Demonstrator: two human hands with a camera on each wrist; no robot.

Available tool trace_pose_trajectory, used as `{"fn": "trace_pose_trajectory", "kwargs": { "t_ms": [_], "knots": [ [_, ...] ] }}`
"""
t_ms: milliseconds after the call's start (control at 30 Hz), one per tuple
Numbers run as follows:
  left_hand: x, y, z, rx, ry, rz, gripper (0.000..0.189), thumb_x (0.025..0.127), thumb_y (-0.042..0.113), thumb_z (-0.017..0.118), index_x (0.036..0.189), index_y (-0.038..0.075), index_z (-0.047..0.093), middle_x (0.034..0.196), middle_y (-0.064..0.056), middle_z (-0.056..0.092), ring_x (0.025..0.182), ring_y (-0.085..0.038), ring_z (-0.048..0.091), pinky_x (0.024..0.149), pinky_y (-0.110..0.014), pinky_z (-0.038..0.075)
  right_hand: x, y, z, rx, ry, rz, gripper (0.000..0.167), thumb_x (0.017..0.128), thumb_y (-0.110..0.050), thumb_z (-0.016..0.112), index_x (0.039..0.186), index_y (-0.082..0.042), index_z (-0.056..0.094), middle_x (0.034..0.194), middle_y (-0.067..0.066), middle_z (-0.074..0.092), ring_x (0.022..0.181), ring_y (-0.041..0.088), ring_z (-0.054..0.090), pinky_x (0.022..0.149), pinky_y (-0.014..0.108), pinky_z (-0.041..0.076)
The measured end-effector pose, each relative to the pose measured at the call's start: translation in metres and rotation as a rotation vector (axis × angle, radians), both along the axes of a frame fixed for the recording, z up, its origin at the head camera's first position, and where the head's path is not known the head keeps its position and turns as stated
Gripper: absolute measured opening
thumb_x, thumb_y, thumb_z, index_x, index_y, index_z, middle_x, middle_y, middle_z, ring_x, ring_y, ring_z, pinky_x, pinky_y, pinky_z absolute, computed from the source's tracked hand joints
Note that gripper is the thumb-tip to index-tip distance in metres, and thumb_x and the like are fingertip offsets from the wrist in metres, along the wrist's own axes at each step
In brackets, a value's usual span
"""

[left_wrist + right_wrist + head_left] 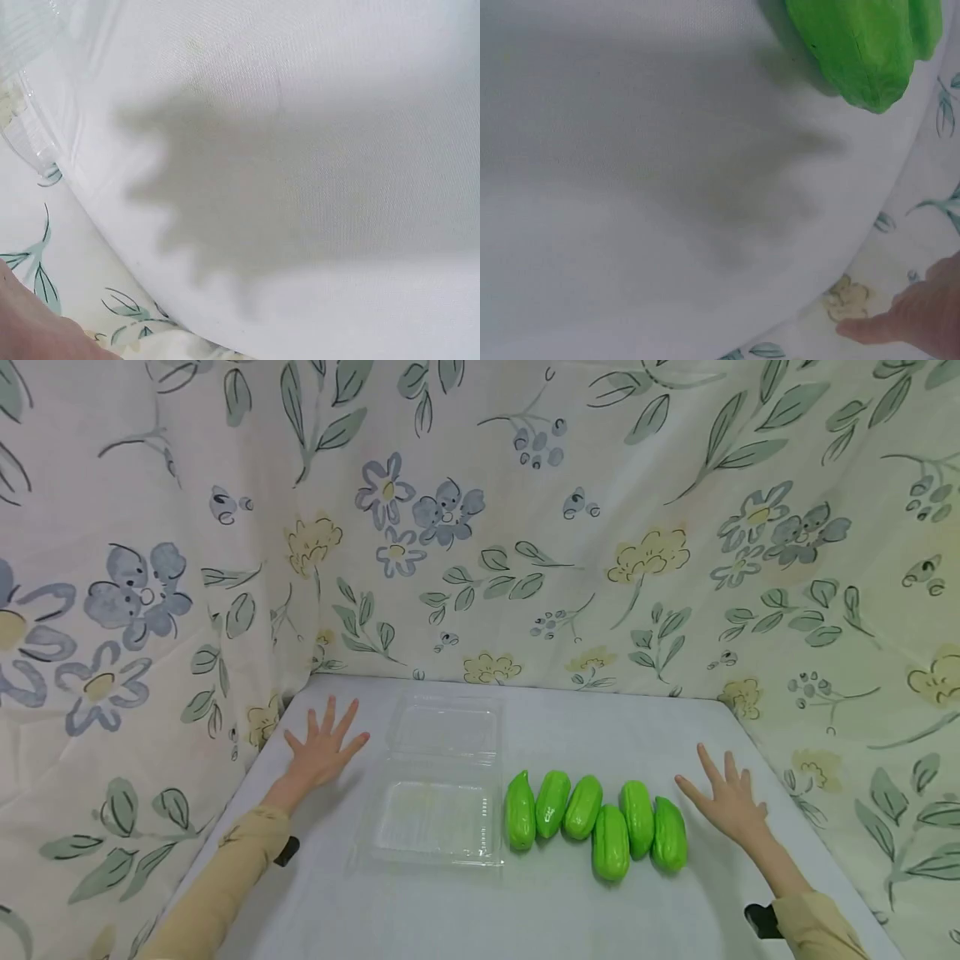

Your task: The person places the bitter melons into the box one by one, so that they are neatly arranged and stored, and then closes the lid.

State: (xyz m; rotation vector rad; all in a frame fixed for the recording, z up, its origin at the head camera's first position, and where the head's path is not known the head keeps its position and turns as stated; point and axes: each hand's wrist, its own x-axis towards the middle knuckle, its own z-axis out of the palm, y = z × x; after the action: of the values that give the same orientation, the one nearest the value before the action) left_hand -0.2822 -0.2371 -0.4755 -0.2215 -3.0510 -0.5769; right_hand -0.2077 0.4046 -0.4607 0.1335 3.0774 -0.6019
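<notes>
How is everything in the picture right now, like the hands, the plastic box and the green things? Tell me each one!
Left hand: fingers spread, held up above the white table, holding nothing.
Right hand: fingers spread, also held up, holding nothing.
Clear plastic box: open, one half behind the other.
Green vegetables: six, lying in an uneven row beside the box.
Flowery cloth: hanging behind the table.

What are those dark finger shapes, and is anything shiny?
Left wrist view: soft shadow of the left hand on the white table; right wrist view: blurrier shadow of the right hand near a green vegetable; head view: glints on the clear plastic container.
</notes>
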Motion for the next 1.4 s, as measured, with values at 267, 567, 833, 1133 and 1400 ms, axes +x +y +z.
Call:
{"fn": "trace_pose_trajectory", "kwargs": {
  "t_ms": [267,567,833,1133,1400],
  "knots": [
    [0.002,0.007,0.001,0.141,-0.063,-0.036,0.074,0.097,0.059,0.030,0.153,0.027,-0.005,0.158,-0.017,-0.015,0.135,-0.060,-0.010,0.090,-0.082,-0.010,-0.003,-0.008,0.002,-0.146,-0.053,0.051,0.086,0.096,-0.054,0.039,0.151,-0.011,-0.010,0.147,0.041,-0.012,0.127,0.070,-0.004,0.087,0.084,0.010],
    [0.005,0.014,0.001,0.411,-0.201,-0.137,0.070,0.099,0.053,0.031,0.153,0.027,-0.005,0.158,-0.013,-0.016,0.140,-0.052,-0.011,0.099,-0.077,-0.006,-0.004,-0.017,0.001,-0.330,-0.145,0.118,0.085,0.098,-0.048,0.039,0.150,-0.008,-0.015,0.154,0.029,-0.011,0.137,0.056,-0.005,0.100,0.075,0.007],
    [0.005,0.020,-0.004,0.595,-0.224,-0.225,0.069,0.100,0.044,0.041,0.154,0.027,0.002,0.161,-0.012,-0.003,0.145,-0.043,0.002,0.109,-0.067,0.007,-0.002,-0.022,-0.001,-0.450,-0.337,0.086,0.082,0.100,-0.050,0.034,0.147,-0.019,-0.025,0.151,0.033,-0.016,0.135,0.060,-0.002,0.091,0.077,0.026],
    [0.006,0.029,-0.013,0.751,-0.226,-0.329,0.064,0.099,0.028,0.050,0.152,0.006,0.019,0.158,-0.019,0.012,0.138,-0.051,0.019,0.110,-0.061,0.019,-0.002,-0.027,-0.010,-0.489,-0.372,0.053,0.082,0.099,-0.049,0.038,0.150,-0.016,-0.019,0.149,0.041,0.000,0.135,0.058,0.010,0.095,0.068,0.035],
    [0.008,0.033,-0.023,0.824,-0.214,-0.324,0.060,0.097,0.024,0.053,0.147,0.000,0.029,0.154,-0.020,0.024,0.136,-0.046,0.029,0.107,-0.056,0.029,-0.001,-0.028,-0.018,-0.476,-0.348,0.059,0.078,0.100,-0.045,0.040,0.152,-0.008,-0.004,0.147,0.041,0.015,0.132,0.057,0.022,0.094,0.064,0.039]
  ]
}}
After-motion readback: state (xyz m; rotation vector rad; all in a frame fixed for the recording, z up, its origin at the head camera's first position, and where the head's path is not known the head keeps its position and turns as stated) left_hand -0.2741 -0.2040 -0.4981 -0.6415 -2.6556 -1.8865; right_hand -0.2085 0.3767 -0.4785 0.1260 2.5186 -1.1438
